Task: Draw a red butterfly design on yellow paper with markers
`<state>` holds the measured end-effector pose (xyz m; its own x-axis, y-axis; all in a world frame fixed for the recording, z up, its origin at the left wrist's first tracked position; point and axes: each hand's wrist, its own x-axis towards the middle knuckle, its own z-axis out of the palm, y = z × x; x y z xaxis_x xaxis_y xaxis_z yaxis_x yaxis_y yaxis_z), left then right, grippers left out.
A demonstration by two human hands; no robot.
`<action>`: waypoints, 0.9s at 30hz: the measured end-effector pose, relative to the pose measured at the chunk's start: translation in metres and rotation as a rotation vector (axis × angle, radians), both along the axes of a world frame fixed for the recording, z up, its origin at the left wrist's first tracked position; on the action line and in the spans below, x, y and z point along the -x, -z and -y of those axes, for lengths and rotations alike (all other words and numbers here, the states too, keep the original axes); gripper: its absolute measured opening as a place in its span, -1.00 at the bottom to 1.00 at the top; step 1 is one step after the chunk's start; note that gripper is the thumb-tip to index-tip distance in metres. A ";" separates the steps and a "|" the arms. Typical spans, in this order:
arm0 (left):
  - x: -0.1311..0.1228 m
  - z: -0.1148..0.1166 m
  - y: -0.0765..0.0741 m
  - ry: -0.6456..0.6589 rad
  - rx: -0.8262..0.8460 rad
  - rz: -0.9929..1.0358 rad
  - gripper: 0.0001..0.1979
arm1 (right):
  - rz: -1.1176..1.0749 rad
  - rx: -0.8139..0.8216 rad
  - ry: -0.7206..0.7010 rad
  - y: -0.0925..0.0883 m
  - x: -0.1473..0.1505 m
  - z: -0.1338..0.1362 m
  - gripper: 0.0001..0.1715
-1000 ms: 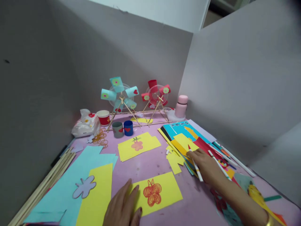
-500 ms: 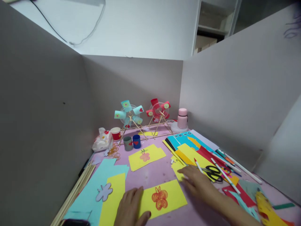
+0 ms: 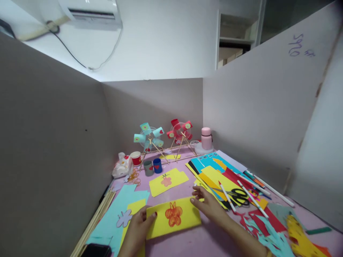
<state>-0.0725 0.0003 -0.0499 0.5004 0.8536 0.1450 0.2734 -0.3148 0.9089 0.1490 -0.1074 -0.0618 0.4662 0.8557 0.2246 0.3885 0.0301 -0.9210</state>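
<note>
A yellow paper (image 3: 160, 223) with an orange-red butterfly drawn on it is raised and tilted above the near table. My left hand (image 3: 140, 225) grips its left edge, thumb on the front face. At the upper right corner, my right hand (image 3: 205, 203) has its thumb on the paper, fingers curled behind the edge. Just beyond lies another yellow paper (image 3: 175, 184) with a pinkish flower-like drawing. Left of my left hand, a lilac paper butterfly (image 3: 124, 218) rests over light-blue paper (image 3: 107, 221). Black-handled scissors (image 3: 239, 196) lie to the right of my right hand.
Two model wheels, light blue (image 3: 148, 137) and red (image 3: 180, 130), stand at the back near a pink bottle (image 3: 206, 139). Wooden sticks (image 3: 93, 221) run along the left wall. Markers (image 3: 252, 198) and paper scraps (image 3: 268, 228) lie on the right. A phone-like black object (image 3: 96, 250) sits front left.
The yellow paper with the butterfly has come up off the table in my left hand. My right hand has moved left from the yellow papers to its upper right corner. The view has tilted upward.
</note>
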 end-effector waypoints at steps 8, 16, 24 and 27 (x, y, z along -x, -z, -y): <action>-0.027 -0.014 -0.052 -0.188 0.004 0.349 -0.58 | -0.314 -0.275 -0.059 -0.050 0.004 -0.029 -0.59; -0.065 -0.026 -0.063 -0.409 0.048 0.634 -0.50 | -0.458 -0.467 0.185 -0.074 0.003 -0.050 -0.48; -0.078 -0.021 -0.058 -0.346 0.248 0.853 -0.59 | -0.735 -0.479 0.071 -0.076 0.000 -0.053 -0.51; -0.074 -0.018 -0.068 -0.285 0.331 0.911 -0.63 | -0.779 -0.524 0.008 -0.079 -0.003 -0.050 -0.50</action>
<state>0.0020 0.0181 0.0179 0.0880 0.9906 0.1044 -0.5425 -0.0403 0.8391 0.1517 -0.0575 0.0172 0.6527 0.7300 0.2029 -0.3298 0.5148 -0.7913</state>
